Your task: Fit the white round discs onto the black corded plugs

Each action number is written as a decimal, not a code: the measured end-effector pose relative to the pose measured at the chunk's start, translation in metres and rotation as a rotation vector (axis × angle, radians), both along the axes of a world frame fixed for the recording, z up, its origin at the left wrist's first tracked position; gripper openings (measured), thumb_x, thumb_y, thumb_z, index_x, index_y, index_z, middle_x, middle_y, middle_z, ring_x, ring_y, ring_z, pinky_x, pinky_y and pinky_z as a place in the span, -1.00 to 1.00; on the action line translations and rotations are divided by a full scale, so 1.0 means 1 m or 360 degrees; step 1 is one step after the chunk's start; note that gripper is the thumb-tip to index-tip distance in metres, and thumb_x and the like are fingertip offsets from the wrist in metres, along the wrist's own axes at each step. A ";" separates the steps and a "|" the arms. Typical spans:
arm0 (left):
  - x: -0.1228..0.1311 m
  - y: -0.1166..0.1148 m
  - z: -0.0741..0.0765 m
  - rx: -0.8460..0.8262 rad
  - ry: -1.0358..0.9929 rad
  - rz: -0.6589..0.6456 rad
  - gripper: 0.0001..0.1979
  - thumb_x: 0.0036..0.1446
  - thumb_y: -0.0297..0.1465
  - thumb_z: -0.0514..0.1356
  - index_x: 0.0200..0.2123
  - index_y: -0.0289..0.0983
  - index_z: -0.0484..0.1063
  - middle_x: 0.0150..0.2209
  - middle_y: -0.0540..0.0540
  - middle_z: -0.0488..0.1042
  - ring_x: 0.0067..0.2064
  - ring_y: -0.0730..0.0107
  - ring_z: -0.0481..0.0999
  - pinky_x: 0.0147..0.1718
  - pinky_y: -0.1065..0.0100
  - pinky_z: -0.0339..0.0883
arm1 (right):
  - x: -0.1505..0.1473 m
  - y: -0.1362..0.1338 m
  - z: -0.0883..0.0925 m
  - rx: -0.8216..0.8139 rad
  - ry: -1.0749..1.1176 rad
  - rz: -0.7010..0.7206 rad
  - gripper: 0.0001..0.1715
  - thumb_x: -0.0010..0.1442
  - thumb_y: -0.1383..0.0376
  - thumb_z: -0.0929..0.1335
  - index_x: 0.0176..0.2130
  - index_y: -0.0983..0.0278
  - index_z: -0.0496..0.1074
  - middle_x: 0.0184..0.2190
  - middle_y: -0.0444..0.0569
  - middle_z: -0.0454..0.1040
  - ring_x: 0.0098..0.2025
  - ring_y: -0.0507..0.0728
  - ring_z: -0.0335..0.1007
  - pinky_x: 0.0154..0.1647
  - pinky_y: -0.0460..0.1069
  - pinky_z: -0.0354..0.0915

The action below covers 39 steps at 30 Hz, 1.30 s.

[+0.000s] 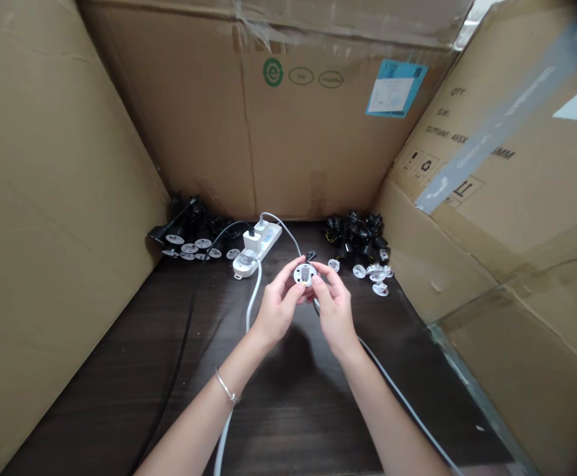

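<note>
Between both hands I hold a small round white disc [305, 274] with a grey rectangular part and dark spots on its face. My left hand [281, 301] grips its left side, thumb at the lower edge. On the opposite side, the fingers and thumb of my right hand [334, 307] close on the rim. The disc is raised above the dark table, its face towards me. Just behind it shows a small black piece [310, 255]; whether it is joined to the disc I cannot tell. What lies under the fingers is hidden.
A white power strip [268, 246] with plugged-in adapters stands behind my left hand. Black parts with white discs are heaped at the back left [189, 221] and back right [357, 238]. White cables [254, 297] and a black cable [186, 330] cross the table. Cardboard walls [288, 145] enclose three sides.
</note>
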<state>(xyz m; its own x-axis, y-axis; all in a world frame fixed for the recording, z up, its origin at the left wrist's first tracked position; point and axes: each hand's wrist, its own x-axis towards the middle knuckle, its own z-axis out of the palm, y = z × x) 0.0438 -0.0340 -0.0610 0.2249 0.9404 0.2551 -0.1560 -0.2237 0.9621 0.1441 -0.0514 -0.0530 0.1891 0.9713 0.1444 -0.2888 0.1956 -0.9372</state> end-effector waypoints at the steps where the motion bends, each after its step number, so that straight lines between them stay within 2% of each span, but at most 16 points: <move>1: 0.000 0.000 0.000 -0.0005 0.0008 0.0003 -0.58 0.12 -0.39 0.05 0.07 -0.29 0.22 -0.26 -0.11 0.45 -0.33 0.44 0.42 -0.35 0.40 0.36 | 0.000 0.000 0.000 -0.0005 -0.0025 0.0002 -0.78 0.10 0.23 0.31 -0.19 0.20 0.37 -0.51 -0.19 0.40 -0.58 -0.04 0.28 -0.52 -0.12 0.26; 3: 0.001 0.000 -0.002 -0.0004 0.0013 0.0008 -0.61 0.13 -0.39 0.05 0.05 -0.28 0.23 -0.33 -0.07 0.43 -0.43 0.50 0.39 -0.42 0.43 0.34 | 0.001 0.001 0.000 -0.0011 -0.0075 -0.0011 -0.77 0.11 0.22 0.30 -0.20 0.23 0.36 -0.60 -0.21 0.35 -0.62 -0.04 0.22 -0.58 -0.13 0.22; 5: 0.003 0.000 -0.003 0.0022 0.0001 0.0022 -0.65 0.12 -0.40 0.07 0.00 -0.27 0.24 -0.37 -0.04 0.42 -0.48 0.52 0.37 -0.45 0.44 0.34 | 0.002 0.001 -0.001 -0.0005 -0.0130 -0.0035 -0.75 0.10 0.22 0.30 -0.20 0.27 0.37 -0.62 -0.20 0.32 -0.63 -0.05 0.17 -0.63 -0.14 0.17; 9: 0.004 -0.001 -0.002 0.0075 0.0027 0.0065 -0.69 0.08 -0.43 0.11 -0.06 -0.27 0.26 -0.41 -0.02 0.42 -0.40 0.45 0.43 -0.40 0.44 0.36 | 0.003 0.002 -0.002 0.0023 -0.0245 -0.0061 -0.70 0.11 0.18 0.30 -0.17 0.28 0.37 -0.49 -0.13 0.38 -0.59 -0.06 0.17 -0.63 -0.14 0.17; 12: 0.003 -0.001 0.000 0.0105 0.0115 0.0087 -0.68 0.09 -0.41 0.12 -0.05 -0.26 0.26 -0.39 -0.04 0.43 -0.33 0.41 0.46 -0.33 0.42 0.36 | 0.003 0.002 -0.005 0.0041 -0.0276 -0.0086 -0.70 0.12 0.16 0.29 -0.18 0.26 0.37 -0.50 -0.15 0.37 -0.59 -0.06 0.16 -0.60 -0.14 0.18; 17: 0.001 -0.001 0.000 0.0142 0.0125 0.0066 -0.65 0.11 -0.37 0.11 -0.02 -0.27 0.26 -0.24 -0.11 0.45 -0.21 0.35 0.46 -0.26 0.39 0.36 | 0.003 0.004 -0.007 0.0083 -0.0204 -0.0042 -0.75 0.11 0.16 0.31 -0.22 0.24 0.34 -0.48 -0.16 0.38 -0.57 -0.07 0.19 -0.57 -0.15 0.19; 22: 0.001 -0.001 -0.001 0.0153 0.0107 0.0068 -0.67 0.16 -0.32 0.05 -0.01 -0.27 0.27 -0.35 -0.06 0.44 -0.39 0.47 0.43 -0.26 0.38 0.36 | 0.003 0.003 -0.007 0.0066 -0.0198 -0.0079 -0.76 0.11 0.18 0.32 -0.22 0.24 0.35 -0.41 -0.14 0.40 -0.54 -0.08 0.23 -0.55 -0.16 0.22; 25: 0.001 -0.002 -0.001 0.0165 0.0155 0.0090 -0.67 0.18 -0.31 0.02 0.00 -0.27 0.26 -0.40 -0.03 0.44 -0.42 0.48 0.42 -0.25 0.38 0.36 | 0.002 0.003 -0.007 0.0055 -0.0176 -0.0083 -0.76 0.09 0.18 0.34 -0.22 0.23 0.36 -0.44 -0.16 0.40 -0.54 -0.08 0.24 -0.57 -0.17 0.21; 32: -0.001 0.001 -0.001 0.0146 0.0222 0.0245 -0.66 0.18 -0.27 0.00 -0.01 -0.26 0.29 -0.17 -0.11 0.46 -0.17 0.36 0.45 -0.20 0.39 0.35 | 0.001 0.003 -0.005 0.0050 -0.0157 0.0024 -0.67 0.16 0.16 0.26 -0.12 0.25 0.37 -0.47 -0.15 0.38 -0.58 -0.06 0.24 -0.53 -0.11 0.26; 35: -0.002 0.001 -0.001 0.0155 0.0207 0.0229 -0.66 0.18 -0.28 0.00 0.00 -0.26 0.28 -0.14 -0.11 0.46 -0.12 0.34 0.44 -0.18 0.40 0.34 | 0.001 0.004 -0.006 0.0015 -0.0130 0.0035 -0.62 0.14 0.17 0.27 -0.05 0.24 0.34 -0.47 -0.14 0.38 -0.58 -0.04 0.24 -0.52 -0.09 0.27; 39: -0.003 0.000 0.000 0.0170 0.0159 0.0151 -0.65 0.14 -0.32 0.06 0.00 -0.27 0.27 -0.15 -0.12 0.46 -0.13 0.34 0.46 -0.18 0.39 0.35 | 0.002 0.004 -0.005 0.0038 -0.0134 0.0096 -0.68 0.14 0.17 0.27 -0.11 0.25 0.35 -0.44 -0.13 0.39 -0.58 -0.04 0.23 -0.53 -0.09 0.26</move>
<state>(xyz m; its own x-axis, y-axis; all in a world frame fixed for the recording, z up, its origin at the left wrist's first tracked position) 0.0409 -0.0336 -0.0612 0.1659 0.9273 0.3355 -0.0340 -0.3346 0.9418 0.1463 -0.0478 -0.0584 0.1163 0.9766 0.1808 -0.2209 0.2029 -0.9540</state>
